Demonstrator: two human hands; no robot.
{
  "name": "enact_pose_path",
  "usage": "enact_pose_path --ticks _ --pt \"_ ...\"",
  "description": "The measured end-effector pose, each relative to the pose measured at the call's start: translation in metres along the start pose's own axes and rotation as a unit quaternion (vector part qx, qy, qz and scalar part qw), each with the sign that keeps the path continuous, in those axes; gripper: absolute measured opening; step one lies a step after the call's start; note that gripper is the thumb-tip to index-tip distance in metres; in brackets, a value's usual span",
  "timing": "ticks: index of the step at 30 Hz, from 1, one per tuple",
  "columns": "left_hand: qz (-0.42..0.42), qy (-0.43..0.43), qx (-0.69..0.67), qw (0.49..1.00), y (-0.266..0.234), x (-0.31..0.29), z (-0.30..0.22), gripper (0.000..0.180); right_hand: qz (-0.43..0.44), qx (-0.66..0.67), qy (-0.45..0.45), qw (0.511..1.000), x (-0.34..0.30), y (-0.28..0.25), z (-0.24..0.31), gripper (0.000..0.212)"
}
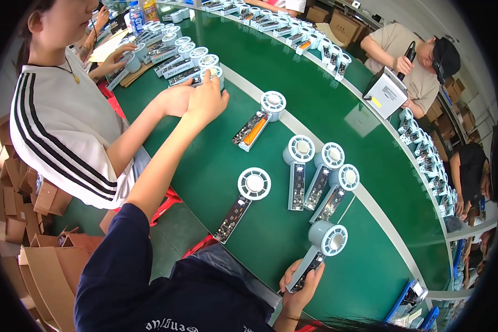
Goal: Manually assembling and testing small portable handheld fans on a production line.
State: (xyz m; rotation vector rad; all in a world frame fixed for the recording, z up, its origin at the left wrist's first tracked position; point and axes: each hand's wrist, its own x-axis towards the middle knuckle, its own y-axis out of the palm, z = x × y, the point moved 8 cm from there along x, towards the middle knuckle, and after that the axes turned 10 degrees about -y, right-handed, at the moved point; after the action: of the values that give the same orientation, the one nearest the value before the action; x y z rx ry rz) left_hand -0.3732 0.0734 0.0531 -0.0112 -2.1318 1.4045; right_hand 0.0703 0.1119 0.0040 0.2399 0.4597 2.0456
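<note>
On the green belt (293, 116), right hand (300, 288) grips a fan (321, 246) — left hand (207, 99) far off.

green conveyor belt (337, 119) | cardboard boxes (22, 205) | white device (385, 91) | water bottle (136, 16)

A factory assembly line is running here: workers are sitting along a long green table (293, 72), handheld fans (299, 166) are lining up in rows, cardboard boxes (22, 210) are piling up beside them.
</note>
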Motion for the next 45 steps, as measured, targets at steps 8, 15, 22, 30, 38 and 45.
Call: enact_pose_path --ticks 8,15,22,30,38,45 --pt "0.051 0.02 0.033 0.998 0.005 -0.006 -0.003 0.04 -0.012 -0.004 -0.006 1.0 0.002 0.0 0.0 0.039" --pt "0.063 0.032 0.01 0.997 -0.004 -0.01 0.001 0.021 -0.006 -0.003 -0.012 1.0 0.002 -0.001 0.0 0.037" --pt "0.028 0.087 -0.054 0.994 -0.016 -0.017 0.0 0.016 -0.001 0.011 -0.02 1.0 0.0 0.001 0.0 0.035" --pt "0.216 -0.041 -0.294 0.93 -0.053 -0.107 -0.007 0.007 -0.002 0.043 -0.033 0.999 0.001 -0.003 -0.002 0.034" --pt "0.123 0.084 -0.26 0.954 -0.068 -0.148 -0.011 0.003 0.025 0.042 -0.034 0.998 0.001 0.001 0.0 0.033" --pt "0.11 0.075 -0.238 0.962 -0.07 -0.149 -0.015 0.003 0.04 0.081 0.002 0.996 0.002 0.006 -0.002 0.035"
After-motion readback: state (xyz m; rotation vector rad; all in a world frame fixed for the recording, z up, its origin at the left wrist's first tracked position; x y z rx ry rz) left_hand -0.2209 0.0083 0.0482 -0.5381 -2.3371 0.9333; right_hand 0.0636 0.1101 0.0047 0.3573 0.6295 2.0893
